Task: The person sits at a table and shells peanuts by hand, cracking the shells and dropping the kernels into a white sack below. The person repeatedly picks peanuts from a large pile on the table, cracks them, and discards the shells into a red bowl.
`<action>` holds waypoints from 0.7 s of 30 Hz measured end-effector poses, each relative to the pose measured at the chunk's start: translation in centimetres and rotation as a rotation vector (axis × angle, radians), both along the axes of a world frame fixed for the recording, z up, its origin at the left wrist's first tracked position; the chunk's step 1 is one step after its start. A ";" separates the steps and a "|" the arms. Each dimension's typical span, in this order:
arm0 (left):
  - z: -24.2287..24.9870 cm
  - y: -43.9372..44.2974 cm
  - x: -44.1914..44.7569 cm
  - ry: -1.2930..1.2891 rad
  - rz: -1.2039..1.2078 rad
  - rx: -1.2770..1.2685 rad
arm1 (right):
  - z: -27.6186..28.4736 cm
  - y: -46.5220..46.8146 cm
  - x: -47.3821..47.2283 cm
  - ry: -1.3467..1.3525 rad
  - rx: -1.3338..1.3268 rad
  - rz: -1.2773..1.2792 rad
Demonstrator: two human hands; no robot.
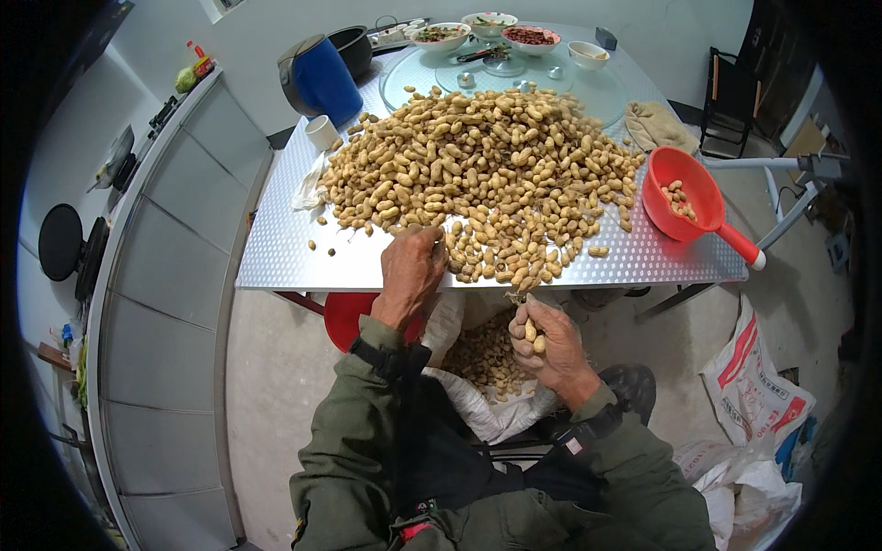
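Note:
A large heap of unshelled peanuts (468,151) covers the middle of a patterned metal-topped table (289,265). My left hand (413,268) rests over the front edge with its fingers curled in beside the loose peanuts; whether they grip anything is hidden. Past the table's edge, my right hand (548,337) is closed on a few peanuts (532,332), with stringy stem bits showing near the thumb tip. Below both hands, an opened white woven sack (482,417) between my legs holds many peanuts (486,355).
A red plastic ladle (682,196) with several peanuts sits at the table's right. A blue container (327,79) and white cup (322,132) are at left. Behind the heap, a glass turntable (406,79) carries food bowls (439,38). Under the table's edge is a red bucket (344,320).

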State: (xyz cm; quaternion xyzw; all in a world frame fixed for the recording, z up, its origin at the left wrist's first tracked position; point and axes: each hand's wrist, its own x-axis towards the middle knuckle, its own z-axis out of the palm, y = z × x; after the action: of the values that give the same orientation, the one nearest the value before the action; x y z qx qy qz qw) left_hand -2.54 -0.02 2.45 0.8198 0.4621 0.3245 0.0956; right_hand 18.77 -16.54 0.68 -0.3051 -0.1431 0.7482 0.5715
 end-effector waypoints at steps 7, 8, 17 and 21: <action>-1.0 2.2 2.0 0.306 0.029 0.079 | -0.8 -0.4 0.2 -0.117 -0.032 0.002; -1.0 2.3 2.0 0.321 0.024 0.066 | -0.8 -0.4 0.3 -0.124 -0.025 -0.005; 1.5 -3.1 2.6 -0.226 -0.273 -0.179 | 0.4 0.7 0.6 -0.160 -0.018 0.004; 1.5 -7.3 3.5 -0.182 -0.493 -0.112 | 0.2 1.4 -0.1 -0.049 -0.071 -0.031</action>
State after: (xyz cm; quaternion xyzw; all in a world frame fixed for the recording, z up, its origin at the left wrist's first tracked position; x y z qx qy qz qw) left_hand 0.97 -7.35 3.95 0.8686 0.2550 0.3377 0.2580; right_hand 18.71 -15.16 0.89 -0.3457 -0.1259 0.7360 0.5683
